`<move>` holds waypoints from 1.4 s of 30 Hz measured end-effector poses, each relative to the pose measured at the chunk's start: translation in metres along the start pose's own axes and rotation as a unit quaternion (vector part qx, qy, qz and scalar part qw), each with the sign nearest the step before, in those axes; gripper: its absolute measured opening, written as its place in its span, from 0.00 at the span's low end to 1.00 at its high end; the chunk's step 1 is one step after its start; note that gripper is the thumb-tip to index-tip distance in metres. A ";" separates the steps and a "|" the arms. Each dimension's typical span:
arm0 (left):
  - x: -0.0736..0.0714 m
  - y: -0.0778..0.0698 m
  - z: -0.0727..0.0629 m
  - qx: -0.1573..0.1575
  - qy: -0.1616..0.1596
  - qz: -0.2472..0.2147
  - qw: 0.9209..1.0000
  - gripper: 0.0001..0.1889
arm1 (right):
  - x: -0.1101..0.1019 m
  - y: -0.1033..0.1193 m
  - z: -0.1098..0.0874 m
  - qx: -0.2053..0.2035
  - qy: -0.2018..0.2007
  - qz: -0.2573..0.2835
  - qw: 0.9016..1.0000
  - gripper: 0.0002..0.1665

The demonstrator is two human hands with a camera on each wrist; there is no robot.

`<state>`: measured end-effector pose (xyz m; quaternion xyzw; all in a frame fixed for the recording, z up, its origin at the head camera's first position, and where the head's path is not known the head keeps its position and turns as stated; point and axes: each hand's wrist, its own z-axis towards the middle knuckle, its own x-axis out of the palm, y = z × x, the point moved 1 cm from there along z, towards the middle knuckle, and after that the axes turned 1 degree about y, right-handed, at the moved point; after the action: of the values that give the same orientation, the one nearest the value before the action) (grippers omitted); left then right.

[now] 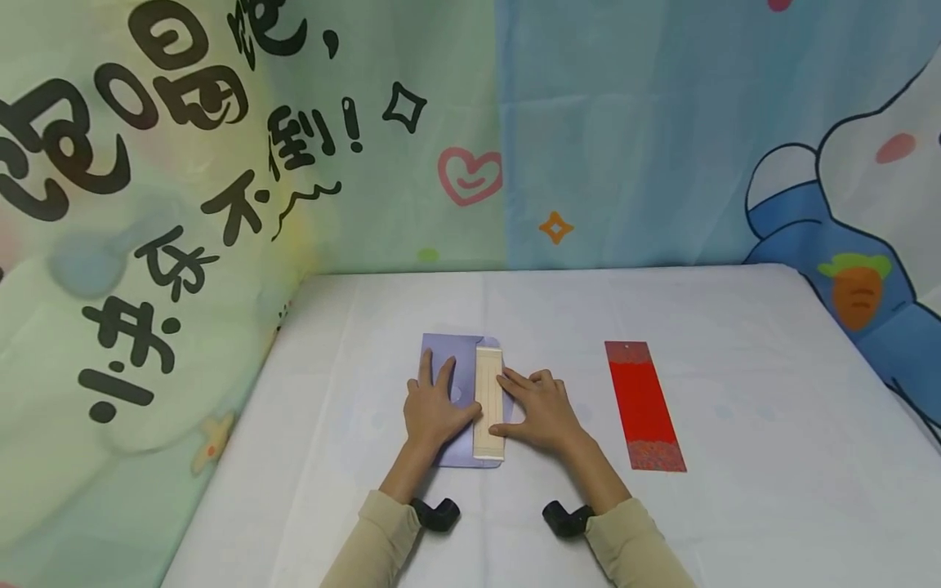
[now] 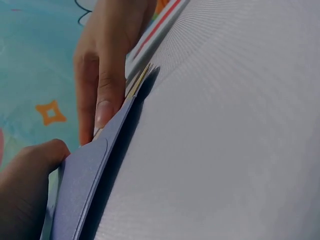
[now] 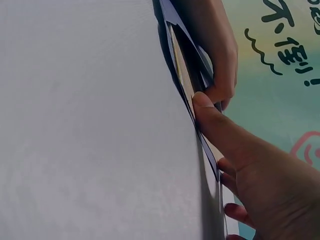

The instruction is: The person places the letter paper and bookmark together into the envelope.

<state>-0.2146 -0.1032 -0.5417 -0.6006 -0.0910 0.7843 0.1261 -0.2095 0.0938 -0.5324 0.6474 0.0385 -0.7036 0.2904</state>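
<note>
A purple envelope [image 1: 460,392] lies on the white table, with a long, flat, pale wood-coloured piece [image 1: 487,406] along its right side. My left hand [image 1: 434,412] rests on the envelope with its fingers spread, its thumb at the envelope's edge beside the pale piece. My right hand [image 1: 542,408] holds the pale piece at its right side between thumb and forefinger, the other fingers bent. In the right wrist view, the right thumb [image 3: 220,125] presses the pale piece, and a dark gap shows between the envelope's [image 3: 170,12] layers. The forefinger's contact is partly hidden.
To the right lies a red strip [image 1: 643,400] with patterned ends and a small hole at its top. White cloth covers the table [image 1: 750,367]. A printed curtain [image 1: 625,147] hangs behind the table and along its left side.
</note>
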 end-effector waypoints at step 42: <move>-0.005 -0.002 0.002 0.001 0.008 0.009 1.000 0.46 | -0.001 -0.004 0.021 -0.080 0.029 0.044 0.995 0.55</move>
<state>-0.2147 -0.1029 -0.5361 -0.6073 -0.0844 0.7807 0.1205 -0.2296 0.0886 -0.5297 0.6435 0.0745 -0.6657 0.3705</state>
